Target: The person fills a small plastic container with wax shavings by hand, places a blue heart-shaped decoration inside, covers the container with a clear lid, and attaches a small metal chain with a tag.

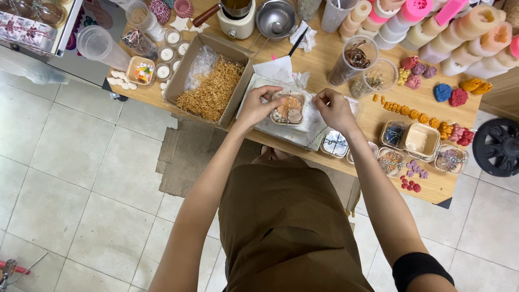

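Observation:
A small clear plastic box (289,108) with brown and pale pieces inside rests on a white sheet (281,132) at the near edge of the wooden table (346,59). My left hand (255,105) grips the box's left side, thumb on its top edge. My right hand (333,108) is just right of the box with fingertips pinched together near its right corner; what they pinch is too small to tell.
A cardboard box (186,70) of golden shredded filler sits left of the sheet. Small clear boxes (335,143) and one open cream box (421,139) lie to the right, among coloured wax shapes (443,92). Cylindrical moulds (459,32), plastic cups (357,59) and a metal pot (275,19) stand behind.

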